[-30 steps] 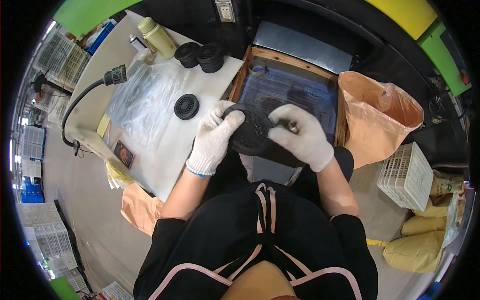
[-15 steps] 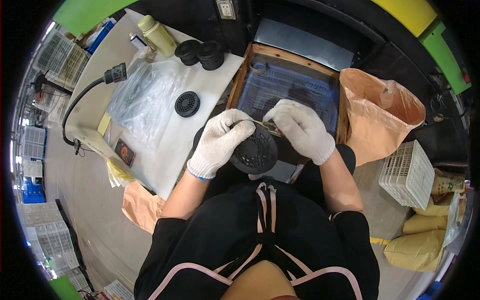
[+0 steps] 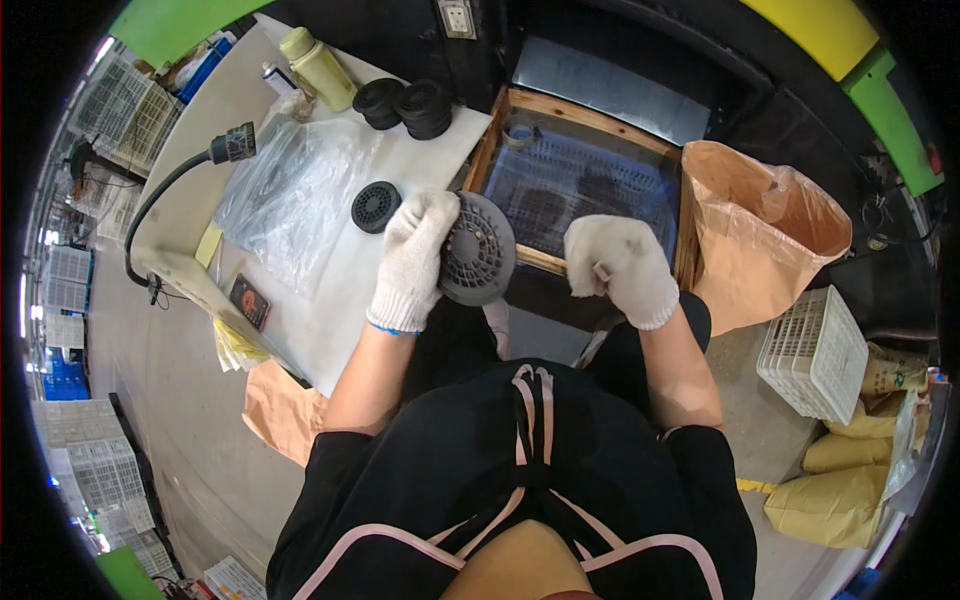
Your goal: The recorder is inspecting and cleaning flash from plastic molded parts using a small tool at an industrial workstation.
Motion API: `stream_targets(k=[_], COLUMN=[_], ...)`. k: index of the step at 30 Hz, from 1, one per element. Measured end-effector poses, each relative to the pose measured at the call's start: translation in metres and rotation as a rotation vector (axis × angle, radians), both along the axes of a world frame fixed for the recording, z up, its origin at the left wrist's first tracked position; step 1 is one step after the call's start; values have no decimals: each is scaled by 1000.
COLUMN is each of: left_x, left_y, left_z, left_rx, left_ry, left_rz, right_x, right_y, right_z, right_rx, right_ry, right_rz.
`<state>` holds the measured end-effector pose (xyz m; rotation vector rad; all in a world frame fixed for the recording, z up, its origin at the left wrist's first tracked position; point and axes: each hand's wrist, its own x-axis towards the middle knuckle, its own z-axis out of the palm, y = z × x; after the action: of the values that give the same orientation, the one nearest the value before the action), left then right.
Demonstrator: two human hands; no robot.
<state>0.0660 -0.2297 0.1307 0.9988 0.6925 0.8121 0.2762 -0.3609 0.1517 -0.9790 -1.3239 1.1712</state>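
From my distant seat I follow the head view. The left hand [image 3: 415,245], in a white knit glove, holds the dark grey perforated disc [image 3: 478,250] by its left rim, with the fingers closed narrow on the edge. The disc is in the air in front of the body, tilted, right of the work table [image 3: 330,345], and its slotted face is turned toward the camera.

The right hand [image 3: 625,262], gloved also, is apart from the disc. Its fingers are curled in; a small greyish piece [image 3: 601,271] shows near them, but I cannot tell what it is, nor whether it is gripped. Beyond both hands is the wood-framed box [image 3: 600,120].

On the table, one smaller black slotted disc [image 3: 376,206] lies flat, just beside the left hand, near the clear plastic sheet [image 3: 295,200]. Two stacks of black discs [image 3: 424,110] stand by the far edge.

I judge that the step in hand is presenting the disc's face for handling. In my opinion, any next move calls for a steady rim grip and for keeping the right fingers controlled around the slots.
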Motion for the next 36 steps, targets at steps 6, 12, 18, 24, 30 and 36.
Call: stream_targets(k=[6, 12, 18, 24, 30, 36], left_x=[12, -17, -191, -209, -86, 15], left_y=[-14, 19, 112, 83, 48, -4], left_z=[5, -29, -150, -145, -53, 1], left_rx=[350, 544, 417, 877, 358, 499], left_ry=[214, 398, 810, 1492, 384, 70], left_rz=[-74, 63, 385, 379, 105, -139], right_x=[-32, -20, -21, -22, -38, -61], right_y=[15, 15, 7, 13, 29, 31], right_z=[-8, -29, -16, -19, -21, -23], right_rx=[4, -81, -294, -118, -153, -162], right_ry=[-414, -172, 102, 84, -34, -257], right_rz=[-481, -624, -652, -679, -622, -436])
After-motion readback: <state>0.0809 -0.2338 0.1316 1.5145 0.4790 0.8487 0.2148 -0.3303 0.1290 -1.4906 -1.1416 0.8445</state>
